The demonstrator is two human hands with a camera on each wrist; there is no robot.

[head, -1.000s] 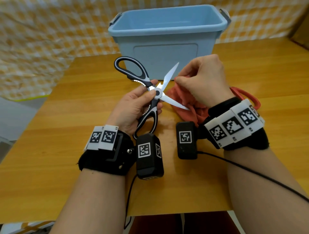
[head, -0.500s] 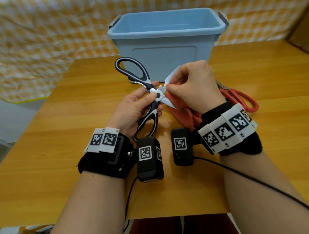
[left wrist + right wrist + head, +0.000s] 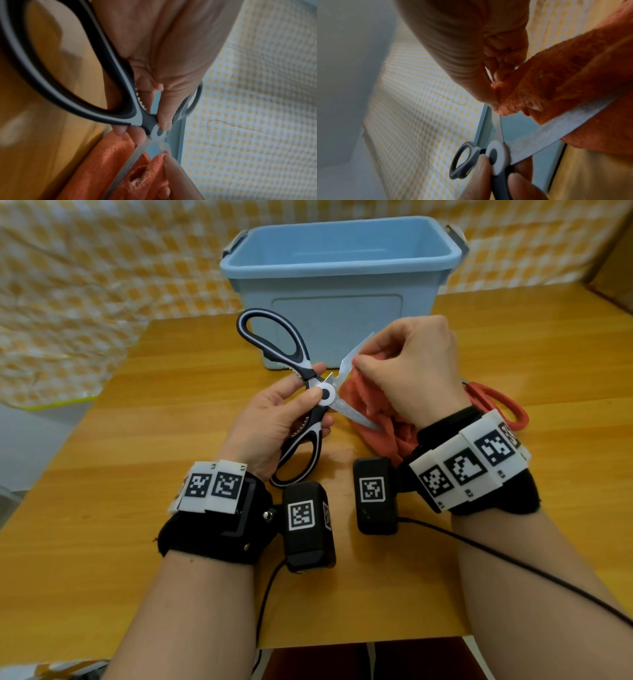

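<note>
Black-and-white kitchen scissors (image 3: pixel 310 392) (image 3: pixel 109 97) (image 3: pixel 498 158) are held above the table with their blades spread apart. My left hand (image 3: pixel 274 422) grips them at the pivot and the lower handle, thumb on the white pivot disc. An orange cloth (image 3: pixel 376 409) (image 3: pixel 102 169) (image 3: pixel 565 83) hangs between and behind the blades. My right hand (image 3: pixel 411 368) pinches a fold of that cloth against the upper blade, near the blade's middle. The lower blade lies across the cloth.
An empty light-blue plastic bin (image 3: pixel 342 268) stands at the back of the wooden table (image 3: pixel 102 508). Red-handled scissors (image 3: pixel 496 405) lie on the table behind my right wrist. A checked yellow cloth (image 3: pixel 85 285) hangs behind the table. A black cable (image 3: pixel 513 563) runs from my right wrist.
My right hand has moved left with the cloth, from the upper blade's tip down onto the blade. The scissors stay spread in my left hand.
</note>
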